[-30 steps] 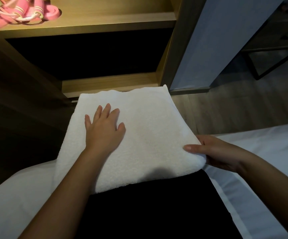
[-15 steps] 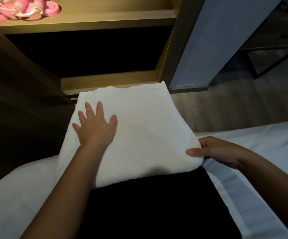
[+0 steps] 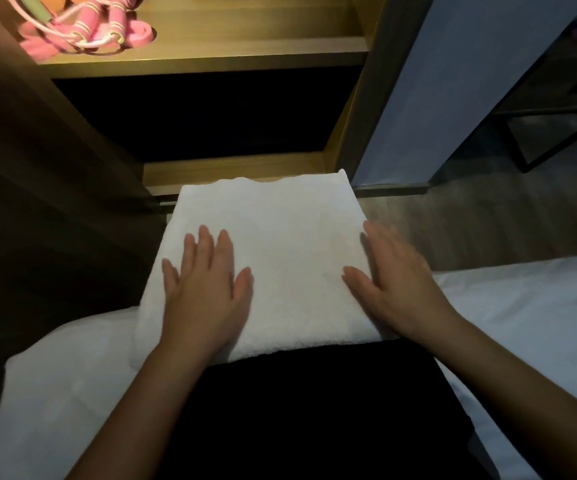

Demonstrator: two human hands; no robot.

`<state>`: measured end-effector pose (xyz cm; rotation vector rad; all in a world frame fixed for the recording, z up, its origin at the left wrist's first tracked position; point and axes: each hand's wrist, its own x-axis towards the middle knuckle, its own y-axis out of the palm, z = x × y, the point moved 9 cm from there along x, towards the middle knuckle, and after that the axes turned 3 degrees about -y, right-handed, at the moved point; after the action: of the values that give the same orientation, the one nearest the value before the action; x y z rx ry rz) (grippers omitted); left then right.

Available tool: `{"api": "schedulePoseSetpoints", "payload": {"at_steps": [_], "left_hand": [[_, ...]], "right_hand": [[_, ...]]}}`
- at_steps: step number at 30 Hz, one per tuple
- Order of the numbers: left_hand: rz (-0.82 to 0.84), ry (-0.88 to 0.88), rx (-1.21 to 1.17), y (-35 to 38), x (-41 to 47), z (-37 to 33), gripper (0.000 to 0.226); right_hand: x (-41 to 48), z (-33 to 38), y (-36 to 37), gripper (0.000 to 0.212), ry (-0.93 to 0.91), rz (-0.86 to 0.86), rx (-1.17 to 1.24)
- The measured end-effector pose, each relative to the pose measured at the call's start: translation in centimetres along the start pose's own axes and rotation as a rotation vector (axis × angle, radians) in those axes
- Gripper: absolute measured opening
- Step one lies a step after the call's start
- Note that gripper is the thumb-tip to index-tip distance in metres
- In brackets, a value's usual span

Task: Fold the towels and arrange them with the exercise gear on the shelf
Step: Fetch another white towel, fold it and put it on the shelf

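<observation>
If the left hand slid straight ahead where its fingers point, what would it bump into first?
Only more white towel under the left hand, up to its far edge; beyond that, probably the cabinet's lower wooden ledge, though depth is unclear.

Setting: bedroom in a home | Evidence: a white-sheeted bed [image 3: 522, 323] is lying beside a wooden wardrobe [image 3: 359, 109], whose lit shelf [image 3: 245, 60] is holding pink ropes [image 3: 83, 32] | Floor: wood planks [image 3: 470, 220] are running past a dark table frame [image 3: 515, 143].
</observation>
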<state>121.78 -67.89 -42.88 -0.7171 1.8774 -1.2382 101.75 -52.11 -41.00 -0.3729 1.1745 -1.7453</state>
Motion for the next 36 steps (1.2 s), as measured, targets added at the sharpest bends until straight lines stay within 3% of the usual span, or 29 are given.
{"api": "schedulePoseSetpoints", "payload": {"at_steps": [2,4,7,10,14,17,22,26,31,33,36], "left_hand": [[-0.104,0.106,-0.010,-0.5,-0.2,-2.8,0.064],[-0.099,0.132,0.060,0.8,-0.3,-4.1,0.061],[0.020,0.012,0.205,4.0,-0.5,-2.0,0.069],[0.046,-0.136,0.114,4.6,-0.9,1.6,0.083],[0.151,-0.324,-0.109,4.2,-1.4,6.4,0.096],[0.260,-0.426,-0.319,3.7,0.0,9.0,0.089],[0.273,-0.592,-0.904,2.9,7.5,10.4,0.081],[0.275,-0.589,-1.106,3.0,12.2,9.7,0.067],[0.169,-0.745,-1.117,3.4,13.9,10.4,0.071],[0.061,-0.802,-1.032,2.7,13.5,11.5,0.069],[-0.083,-0.829,-1.046,3.1,13.0,12.9,0.050]], "right_hand": [[1.0,3.3,1.7,0.072,-0.116,0.018,-0.196],[1.7,5.0,4.4,0.072,-0.166,0.098,-0.302],[1.9,3.9,7.4,0.074,-0.144,0.184,-0.445],[1.9,1.4,7.2,0.076,-0.044,0.161,-0.416],[1.9,-0.4,6.4,0.088,0.124,0.198,-0.338],[3.2,-1.2,5.9,0.091,0.230,0.236,-0.252],[10.8,-4.3,3.7,0.081,0.500,0.128,0.359],[12.4,-6.8,4.7,0.060,0.714,0.193,0.782],[14.8,-5.7,4.6,0.049,0.692,0.149,0.878],[15.6,-6.0,4.4,0.057,0.663,0.075,0.777],[15.8,-7.8,3.3,0.059,0.643,-0.131,0.598]]}}
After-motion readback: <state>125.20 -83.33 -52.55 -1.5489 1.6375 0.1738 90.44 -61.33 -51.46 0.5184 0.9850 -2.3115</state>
